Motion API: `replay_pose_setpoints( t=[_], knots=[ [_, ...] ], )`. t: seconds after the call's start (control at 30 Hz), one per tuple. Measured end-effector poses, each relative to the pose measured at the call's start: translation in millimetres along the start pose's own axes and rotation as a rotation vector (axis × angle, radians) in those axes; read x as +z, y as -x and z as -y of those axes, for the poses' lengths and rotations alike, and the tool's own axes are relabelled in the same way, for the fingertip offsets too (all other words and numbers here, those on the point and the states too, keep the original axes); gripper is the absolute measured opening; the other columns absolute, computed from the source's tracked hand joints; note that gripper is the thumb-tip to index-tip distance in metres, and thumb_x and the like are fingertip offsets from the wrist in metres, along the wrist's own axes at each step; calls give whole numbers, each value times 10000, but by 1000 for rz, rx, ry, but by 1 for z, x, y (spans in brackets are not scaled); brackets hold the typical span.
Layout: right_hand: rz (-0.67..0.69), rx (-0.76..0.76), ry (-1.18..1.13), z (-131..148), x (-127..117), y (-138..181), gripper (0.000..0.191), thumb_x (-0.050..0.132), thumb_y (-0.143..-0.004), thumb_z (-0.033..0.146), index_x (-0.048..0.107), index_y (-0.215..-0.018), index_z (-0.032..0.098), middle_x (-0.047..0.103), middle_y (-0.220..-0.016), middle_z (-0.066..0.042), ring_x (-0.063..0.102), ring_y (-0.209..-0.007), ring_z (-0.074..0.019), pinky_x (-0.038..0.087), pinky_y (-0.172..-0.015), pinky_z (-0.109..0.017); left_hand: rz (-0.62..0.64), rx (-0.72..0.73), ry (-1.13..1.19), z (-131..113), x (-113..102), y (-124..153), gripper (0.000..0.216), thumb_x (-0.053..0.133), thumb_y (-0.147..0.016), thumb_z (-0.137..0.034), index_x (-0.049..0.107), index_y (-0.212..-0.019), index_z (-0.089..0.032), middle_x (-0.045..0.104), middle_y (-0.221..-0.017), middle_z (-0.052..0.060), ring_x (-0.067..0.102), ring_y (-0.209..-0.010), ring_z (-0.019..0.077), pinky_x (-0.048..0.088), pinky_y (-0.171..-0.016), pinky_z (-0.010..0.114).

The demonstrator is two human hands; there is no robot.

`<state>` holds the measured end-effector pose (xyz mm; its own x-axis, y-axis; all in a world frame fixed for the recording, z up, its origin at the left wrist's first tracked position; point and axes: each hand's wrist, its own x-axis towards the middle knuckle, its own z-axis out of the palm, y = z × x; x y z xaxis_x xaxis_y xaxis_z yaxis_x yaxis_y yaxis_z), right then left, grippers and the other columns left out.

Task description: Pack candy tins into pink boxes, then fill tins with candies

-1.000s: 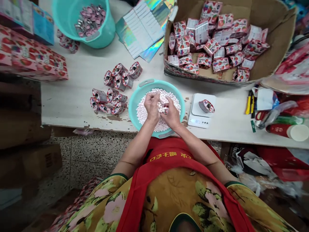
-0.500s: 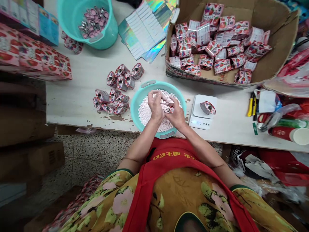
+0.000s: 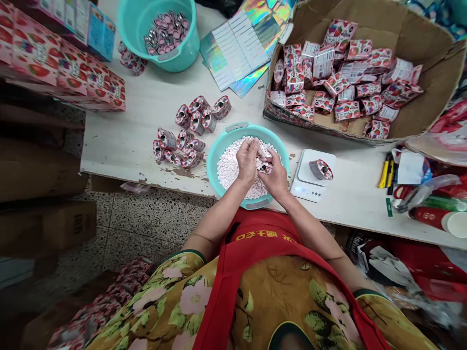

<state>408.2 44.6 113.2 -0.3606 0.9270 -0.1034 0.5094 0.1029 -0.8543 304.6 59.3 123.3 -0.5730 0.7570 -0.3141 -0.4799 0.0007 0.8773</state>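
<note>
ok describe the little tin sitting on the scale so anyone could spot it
Start at the teal basin of white tablets at the table's near edge. Just right of it sits a white scale. The strawberry-print tin lies alone on its platform, unlike the tins clustered left of the basin.

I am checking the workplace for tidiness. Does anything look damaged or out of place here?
Yes. The table surface is chipped and peeling along its front edge, left of the teal basin. Several small tins lie loose beside the teal bucket, not inside it.

I count 2 teal basins [image 3: 219, 150] [image 3: 189, 48], 1 scale [image 3: 306, 187] (1 tin [image 3: 321, 169] on it), 1 cardboard box [image 3: 419, 121].
</note>
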Motion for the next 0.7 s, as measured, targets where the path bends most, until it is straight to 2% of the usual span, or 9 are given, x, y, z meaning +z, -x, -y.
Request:
replay_pose_setpoints(
  t=[0.17, 0.33, 0.5, 0.7],
  knots=[
    [-38, -56, 48, 7, -1, 4, 689, 645, -811, 172, 440, -1465, 246, 628, -1402, -112, 651, -1211, -277, 521, -1070, -468, 79, 21, 7, -4, -1, 9, 429, 757, -846, -584, 550, -800, -211, 508, -546, -74, 486, -467, 75, 409, -492, 219],
    [-43, 67, -13, 6, 3, 1, 716, 677, -802, 230, 438, -1476, 250, 704, -1257, -91, 707, -1058, -260, 576, -937, -420, 236, -11, -13, -8, -3, 9, 435, 811, -792, -570, 584, -768, -200, 497, -496, -77, 472, -419, 75, 385, -446, 218],
    [-18, 93, -105, 2, 4, -5, 759, 712, -761, 221, 446, -1472, 231, 732, -1179, -76, 710, -1038, -248, 573, -946, -413, 186, -51, 49, -9, 0, 0, 385, 794, -842, -507, 571, -778, -200, 477, -537, -77, 446, -447, 57, 353, -436, 196],
    [-12, 101, -132, -1, -1, -6, 751, 703, -733, 171, 469, -1446, 201, 735, -1194, -78, 708, -1069, -249, 559, -977, -410, 235, -135, 11, -9, 6, 2, 390, 804, -835, -505, 570, -767, -201, 352, -502, -95, 300, -392, 39, 260, -379, 195]
  ],
)
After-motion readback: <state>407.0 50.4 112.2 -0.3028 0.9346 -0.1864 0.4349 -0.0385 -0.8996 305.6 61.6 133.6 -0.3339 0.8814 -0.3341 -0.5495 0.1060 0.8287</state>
